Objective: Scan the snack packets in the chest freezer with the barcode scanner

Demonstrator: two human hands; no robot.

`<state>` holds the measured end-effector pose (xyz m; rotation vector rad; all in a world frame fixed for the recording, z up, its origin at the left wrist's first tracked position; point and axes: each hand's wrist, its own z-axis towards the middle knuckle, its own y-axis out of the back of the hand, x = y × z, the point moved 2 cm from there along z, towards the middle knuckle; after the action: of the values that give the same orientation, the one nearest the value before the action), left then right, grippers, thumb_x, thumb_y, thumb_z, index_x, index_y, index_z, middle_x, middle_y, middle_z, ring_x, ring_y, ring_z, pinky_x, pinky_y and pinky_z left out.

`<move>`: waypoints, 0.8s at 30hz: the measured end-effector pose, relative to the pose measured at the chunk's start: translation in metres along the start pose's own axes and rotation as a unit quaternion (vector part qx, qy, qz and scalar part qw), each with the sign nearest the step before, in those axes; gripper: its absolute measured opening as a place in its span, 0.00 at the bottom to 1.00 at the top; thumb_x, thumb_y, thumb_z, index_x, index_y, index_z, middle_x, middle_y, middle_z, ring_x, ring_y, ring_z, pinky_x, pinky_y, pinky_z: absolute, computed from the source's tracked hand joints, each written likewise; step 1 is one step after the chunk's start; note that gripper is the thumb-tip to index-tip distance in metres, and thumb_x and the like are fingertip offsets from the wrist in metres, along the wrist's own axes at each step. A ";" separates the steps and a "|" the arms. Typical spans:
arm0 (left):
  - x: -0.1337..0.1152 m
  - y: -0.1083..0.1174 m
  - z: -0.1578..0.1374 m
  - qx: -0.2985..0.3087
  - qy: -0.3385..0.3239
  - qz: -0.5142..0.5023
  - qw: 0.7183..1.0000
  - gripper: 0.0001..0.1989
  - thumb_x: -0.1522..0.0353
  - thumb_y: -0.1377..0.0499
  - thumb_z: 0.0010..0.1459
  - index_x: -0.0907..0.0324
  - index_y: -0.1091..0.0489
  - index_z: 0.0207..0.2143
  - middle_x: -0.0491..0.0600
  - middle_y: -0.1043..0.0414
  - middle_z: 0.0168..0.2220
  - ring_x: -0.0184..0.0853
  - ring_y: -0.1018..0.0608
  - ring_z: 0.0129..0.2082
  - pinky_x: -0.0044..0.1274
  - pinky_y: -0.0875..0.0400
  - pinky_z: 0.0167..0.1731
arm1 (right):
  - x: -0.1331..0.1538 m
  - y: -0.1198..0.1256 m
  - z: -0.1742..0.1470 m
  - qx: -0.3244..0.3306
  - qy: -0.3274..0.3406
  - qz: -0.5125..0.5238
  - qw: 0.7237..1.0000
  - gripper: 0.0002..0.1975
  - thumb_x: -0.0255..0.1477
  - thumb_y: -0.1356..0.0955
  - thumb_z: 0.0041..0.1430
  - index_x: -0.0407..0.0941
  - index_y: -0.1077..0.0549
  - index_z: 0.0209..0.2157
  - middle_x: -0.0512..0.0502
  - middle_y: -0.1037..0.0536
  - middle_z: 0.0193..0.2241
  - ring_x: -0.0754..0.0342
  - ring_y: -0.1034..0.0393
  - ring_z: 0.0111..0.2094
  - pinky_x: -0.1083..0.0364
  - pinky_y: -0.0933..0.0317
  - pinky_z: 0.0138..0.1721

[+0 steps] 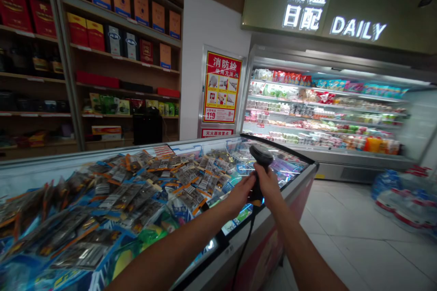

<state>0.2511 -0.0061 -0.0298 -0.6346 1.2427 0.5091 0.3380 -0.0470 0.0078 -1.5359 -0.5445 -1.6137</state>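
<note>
A black handheld barcode scanner (261, 155) is held upright over the near right edge of the chest freezer (300, 186), its cable hanging down from the handle. My right hand (267, 183) wraps round the handle from the right, thumb high under the scanner's head. From the left, my left hand (241, 194) closes on the same handle; some of its fingers are hidden. Below and left of my hands, many flat printed packets (191, 198) with orange and blue edges lie heaped in the freezer. Green bags (153, 234) show among them.
Shelves with boxed goods (126, 45) line the left wall. A red fire-hydrant notice (223, 86) hangs beyond the freezer. At the back right stands a lit open refrigerator (327, 148) full of packaged food. Shrink-wrapped bottles (406, 204) stand on the tiled floor (341, 218).
</note>
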 end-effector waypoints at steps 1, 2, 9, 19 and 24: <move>-0.003 -0.005 -0.004 -0.008 -0.005 -0.042 0.999 0.26 0.53 0.50 0.52 0.61 0.34 0.46 0.54 0.29 0.43 0.38 0.27 0.41 0.29 0.33 0.38 | 0.003 -0.004 -0.003 -0.012 0.047 -0.033 0.998 0.08 0.34 0.30 0.42 0.45 0.32 0.22 0.53 0.30 0.17 0.56 0.37 0.21 0.59 0.43 0.23; -0.006 -0.007 -0.007 -0.025 -0.016 -0.067 0.997 0.25 0.53 0.49 0.52 0.61 0.34 0.45 0.54 0.29 0.44 0.38 0.28 0.42 0.28 0.33 0.40 | 0.006 -0.008 -0.006 -0.028 0.094 -0.069 0.993 0.08 0.34 0.30 0.41 0.45 0.31 0.22 0.52 0.30 0.18 0.55 0.36 0.23 0.58 0.43 0.24; -0.025 0.013 -0.027 -0.144 -0.090 -0.101 0.980 0.20 0.56 0.46 0.51 0.62 0.32 0.39 0.52 0.28 0.40 0.36 0.29 0.43 0.24 0.36 0.43 | 0.002 -0.049 -0.028 0.036 0.141 -0.131 0.981 0.11 0.39 0.35 0.49 0.47 0.27 0.25 0.49 0.26 0.25 0.52 0.34 0.34 0.57 0.42 0.34; -0.068 0.098 -0.046 -0.081 0.054 -0.253 0.963 0.16 0.59 0.49 0.55 0.62 0.34 0.37 0.43 0.36 0.18 0.24 0.33 0.15 0.16 0.39 0.15 | -0.056 -0.044 0.023 0.049 -0.071 -0.351 0.933 0.22 0.43 0.42 0.54 0.40 0.29 0.36 0.40 0.25 0.31 0.51 0.29 0.29 0.57 0.40 0.23; -0.058 0.098 -0.027 -0.058 0.088 -0.247 0.963 0.15 0.59 0.48 0.54 0.62 0.34 0.33 0.44 0.35 0.18 0.25 0.33 0.14 0.16 0.39 0.14 | -0.109 -0.052 0.063 0.038 -0.118 -0.437 0.891 0.22 0.44 0.38 0.50 0.38 0.27 0.29 0.38 0.26 0.20 0.45 0.29 0.21 0.53 0.40 0.20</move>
<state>0.1520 0.0458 0.0054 -1.0717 1.1695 0.1093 0.3261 0.0605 -0.0749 -1.5186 -1.5889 -2.0036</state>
